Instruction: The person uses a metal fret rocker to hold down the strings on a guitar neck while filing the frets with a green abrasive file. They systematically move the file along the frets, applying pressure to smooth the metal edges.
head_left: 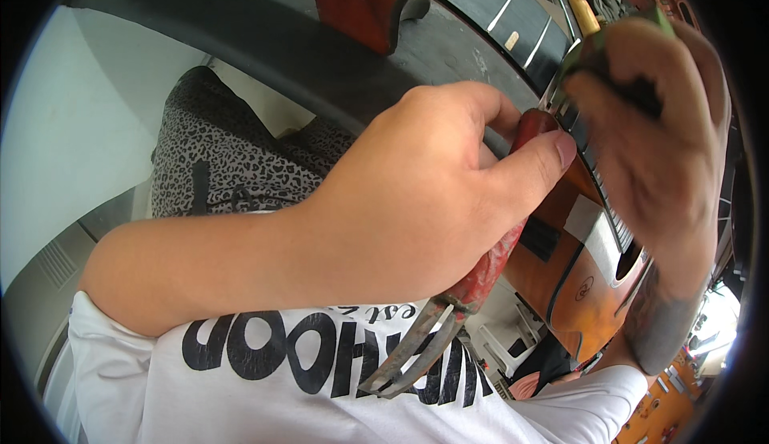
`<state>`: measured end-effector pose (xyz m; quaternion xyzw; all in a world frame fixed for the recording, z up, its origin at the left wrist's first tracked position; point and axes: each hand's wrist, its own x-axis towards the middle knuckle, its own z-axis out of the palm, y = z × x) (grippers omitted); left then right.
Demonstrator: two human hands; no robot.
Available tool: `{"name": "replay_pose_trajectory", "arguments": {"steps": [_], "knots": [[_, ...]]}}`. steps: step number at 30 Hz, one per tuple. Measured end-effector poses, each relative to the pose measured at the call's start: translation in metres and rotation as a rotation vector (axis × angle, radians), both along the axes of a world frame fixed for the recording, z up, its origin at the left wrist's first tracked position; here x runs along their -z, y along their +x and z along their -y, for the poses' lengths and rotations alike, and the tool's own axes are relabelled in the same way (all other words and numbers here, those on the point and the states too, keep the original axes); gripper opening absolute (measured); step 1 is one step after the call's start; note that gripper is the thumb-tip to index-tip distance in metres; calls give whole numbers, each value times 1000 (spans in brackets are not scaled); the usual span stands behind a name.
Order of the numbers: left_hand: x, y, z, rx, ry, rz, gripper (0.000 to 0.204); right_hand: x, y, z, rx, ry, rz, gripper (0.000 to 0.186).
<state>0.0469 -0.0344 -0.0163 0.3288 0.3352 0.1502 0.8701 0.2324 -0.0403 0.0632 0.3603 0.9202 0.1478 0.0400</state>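
Note:
My left hand (448, 155) is closed round the worn red handle of a hand tool (501, 264), its thumb lying along the grip. Two bare metal prongs stick out below the handle, while the far tip reaches the edge of a guitar fretboard (513, 15). Across the fretboard, my right hand (653, 123) is curled round a green and dark object (661, 23), smeared by motion and mostly hidden by the fingers. The guitar's orange-brown body (569, 284) extends toward me at the right, with pale tape near its soundhole.
A reddish-brown neck support (352, 7) stands on the black-covered bench (232, 31). Several tools, one with a yellow handle (585, 16), lie beyond the neck. Below the guitar is a white plastic stool (505, 340). More small tools lie on an orange surface (661, 412) at lower right.

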Motion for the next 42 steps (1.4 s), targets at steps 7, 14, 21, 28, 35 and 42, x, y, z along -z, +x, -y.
{"name": "replay_pose_trajectory", "arguments": {"steps": [7, 14, 21, 28, 35, 42], "knots": [[0, 0, 0, -5, -12, -18, 37, 1, -1, 1, -22, -5, -11, 27], [6, 2, 2, -25, 36, -8, 36, 2, 0, -3, -15, -14, -30, 25], [5, 1, 1, -3, 15, -10, 35, 0, -2, 3, -25, -13, -26, 27], [4, 0, 1, -3, 25, -21, 37, 1, 1, -2, -50, -16, -35, 28], [7, 1, 1, -5, 67, -52, 38, 1, 0, -2, -37, -13, -35, 24], [5, 0, 0, -1, 41, -48, 37, 3, -1, 0, -51, 18, -22, 27]]}}
